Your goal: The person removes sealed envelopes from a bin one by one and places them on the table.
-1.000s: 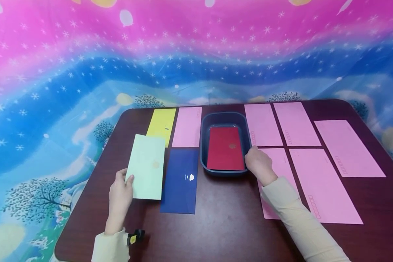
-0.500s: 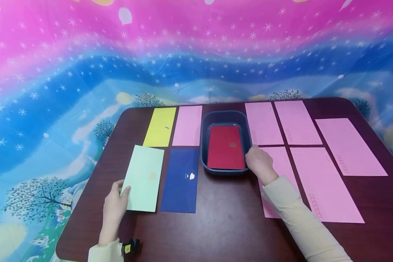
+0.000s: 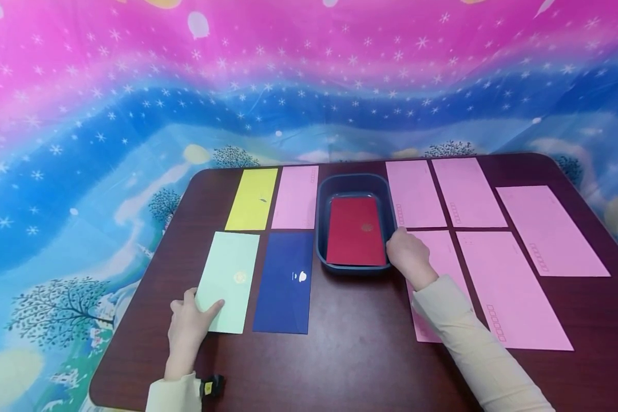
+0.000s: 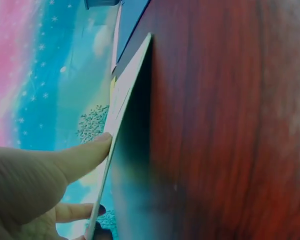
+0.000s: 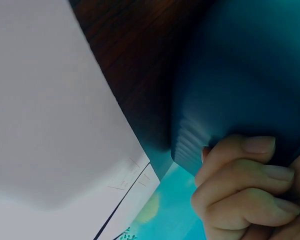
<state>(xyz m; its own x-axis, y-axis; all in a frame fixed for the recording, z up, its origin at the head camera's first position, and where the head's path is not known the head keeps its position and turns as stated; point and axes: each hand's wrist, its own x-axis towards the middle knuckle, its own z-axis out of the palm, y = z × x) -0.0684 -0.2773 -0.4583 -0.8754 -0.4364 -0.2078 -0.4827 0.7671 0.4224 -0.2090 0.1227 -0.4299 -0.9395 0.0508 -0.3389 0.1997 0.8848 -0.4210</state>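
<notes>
My left hand (image 3: 187,329) is at the lower left of a mint-green envelope (image 3: 232,280), its thumb spread across the face and its other fingers by the left edge. In the left wrist view the envelope (image 4: 121,102) shows edge-on, with the thumb on its upper side. My right hand (image 3: 408,254) grips the right side of a dark blue plastic tub (image 3: 320,252), fingers curled at its wall in the right wrist view. A red envelope (image 3: 354,234) with a round emblem lies inside the tub.
Left of the tub lie a yellow envelope (image 3: 250,200), a pink envelope (image 3: 294,200) and a navy one (image 3: 283,297). Several pink envelopes (image 3: 512,292) cover the right side of the dark wooden table (image 3: 355,349). A printed cloth backdrop (image 3: 309,74) hangs behind.
The mint-green envelope has moved down and toward me, from overlapping the yellow and navy ones to beside the navy one. My left thumb has spread. The right hand and tub stay put.
</notes>
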